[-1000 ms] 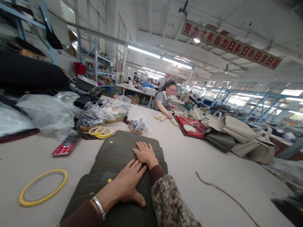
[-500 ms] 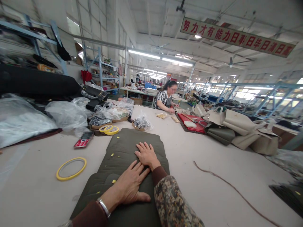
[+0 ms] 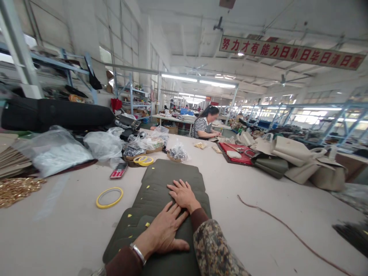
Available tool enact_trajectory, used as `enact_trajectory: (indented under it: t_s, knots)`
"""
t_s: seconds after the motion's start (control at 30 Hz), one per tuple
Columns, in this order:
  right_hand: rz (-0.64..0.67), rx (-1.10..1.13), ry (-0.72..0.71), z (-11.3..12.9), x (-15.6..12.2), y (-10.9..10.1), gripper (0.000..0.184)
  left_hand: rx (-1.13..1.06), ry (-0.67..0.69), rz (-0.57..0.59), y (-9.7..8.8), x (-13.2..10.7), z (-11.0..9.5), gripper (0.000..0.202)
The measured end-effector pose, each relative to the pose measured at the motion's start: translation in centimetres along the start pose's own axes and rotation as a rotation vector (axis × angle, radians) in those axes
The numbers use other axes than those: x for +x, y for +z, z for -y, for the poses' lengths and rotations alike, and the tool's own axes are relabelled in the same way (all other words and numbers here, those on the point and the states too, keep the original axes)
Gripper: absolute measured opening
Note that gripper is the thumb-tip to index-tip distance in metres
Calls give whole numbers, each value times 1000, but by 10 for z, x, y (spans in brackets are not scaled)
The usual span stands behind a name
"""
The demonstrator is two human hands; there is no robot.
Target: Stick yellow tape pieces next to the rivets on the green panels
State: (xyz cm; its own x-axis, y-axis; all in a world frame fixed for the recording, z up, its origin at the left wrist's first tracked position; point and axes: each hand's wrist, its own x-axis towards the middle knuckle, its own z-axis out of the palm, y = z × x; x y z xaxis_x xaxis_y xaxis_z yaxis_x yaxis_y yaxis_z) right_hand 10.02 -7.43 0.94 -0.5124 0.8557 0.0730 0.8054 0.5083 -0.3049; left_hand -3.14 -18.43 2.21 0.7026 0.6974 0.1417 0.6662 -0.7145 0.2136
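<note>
A long olive-green padded fabric piece [image 3: 169, 176] lies on the white worktable [image 3: 247, 214] straight ahead of me. My left hand [image 3: 165, 232] lies flat on it, fingers spread, with a silver bracelet at the wrist. My right hand [image 3: 184, 194] rests flat on the same piece a little farther away, fingers stretched out; its camouflage sleeve crosses the lower middle. Neither hand holds anything. Small yellow tags dot the fabric.
A yellow tape ring [image 3: 109, 197] lies left of the fabric, two more rolls [image 3: 143, 160] behind it. Plastic bags [image 3: 103, 143], gold hardware [image 3: 15, 188], a brown cord [image 3: 287, 230] and beige bags [image 3: 299, 161] are about. Another person [image 3: 202, 124] works at the far end.
Both hands have stayed flat on the green piece. The view has swung left and pulled back, bringing the gold hardware and stacked boards into sight.
</note>
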Motion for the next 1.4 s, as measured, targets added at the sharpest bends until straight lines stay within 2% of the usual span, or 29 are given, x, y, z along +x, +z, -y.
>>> enact_trajectory:
  t_s: [0.17, 0.3, 0.4, 0.47, 0.53, 0.6, 0.63, 0.7, 0.8, 0.9, 1.03, 1.13, 1.23, 1.3, 1.4]
  knots:
    - [4, 37, -41, 3, -14, -2, 40, -19, 32, -28, 2, -9, -5, 95]
    - [-15, 83, -58, 5, -15, 0, 36, -20, 31, -95, 3, -8, -12, 91]
    - [-68, 148, -26, 3, -13, -9, 44, -2, 7, -131, -3, -12, -15, 76]
    - [-124, 204, 16, -4, -18, -21, 50, -12, -59, -167, -14, -25, -9, 62]
    - [-199, 248, 64, -18, -33, -34, 54, -16, -227, -315, -27, -49, 6, 58]
    - [-298, 288, 130, -36, -60, -42, 61, -85, -506, -520, -36, -79, 24, 67]
    - [-418, 365, 192, -45, -78, -42, 65, -134, -637, -581, -37, -95, 32, 74]
    - [-550, 513, 359, -57, -118, -33, 74, -273, -840, -615, -33, -124, 40, 81]
    - [-546, 709, 515, -62, -171, -8, 84, -429, -950, -588, -15, -152, 29, 87]
    - [-513, 844, 560, -49, -201, 11, 87, -482, -992, -583, 4, -160, 6, 85]
    - [-534, 1026, 591, -20, -207, 16, 87, -470, -966, -629, 18, -158, -13, 74]
    - [-519, 1126, 544, -3, -199, 12, 82, -470, -840, -626, 22, -152, -16, 69]
    - [-503, 1173, 441, -1, -195, 7, 78, -473, -729, -604, 23, -150, -13, 64]
    - [-520, 1175, 420, -6, -197, 4, 75, -455, -758, -618, 24, -153, -9, 59]
    - [-529, 1130, 520, -14, -207, 5, 75, -386, -859, -619, 28, -163, -5, 60]
